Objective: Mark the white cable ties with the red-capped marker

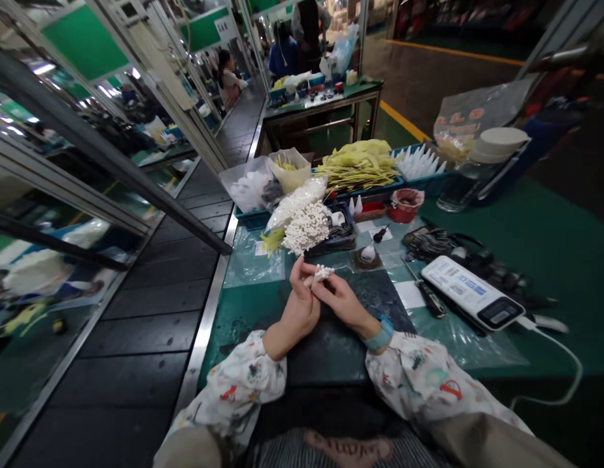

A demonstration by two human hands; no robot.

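My two hands meet above the dark work mat (pixel 321 351). Between thumb and fingers, my right hand (pixel 343 302) pinches a small bunch of white-tipped stems (pixel 324 273), like artificial flower stamens. My left hand (pixel 299 309) is closed at the bunch's left side; its fingers hide the lower part of the stems. Just beyond them lies a larger bundle of the same white-tipped stems (pixel 306 227), beside a clear plastic bag (pixel 296 201). A small white-topped bottle (pixel 368 253) stands on a square pad to the right of my fingertips.
Blue trays hold yellow leaf-like pieces (pixel 357 162) and white cone-shaped pieces (pixel 419 162). A red tub (pixel 406 205) stands before them. At right are a power bank (pixel 470 292) with cable, a cutter (pixel 431 299) and a water bottle (pixel 482 169). A slatted conveyor (pixel 150 325) runs along the left.
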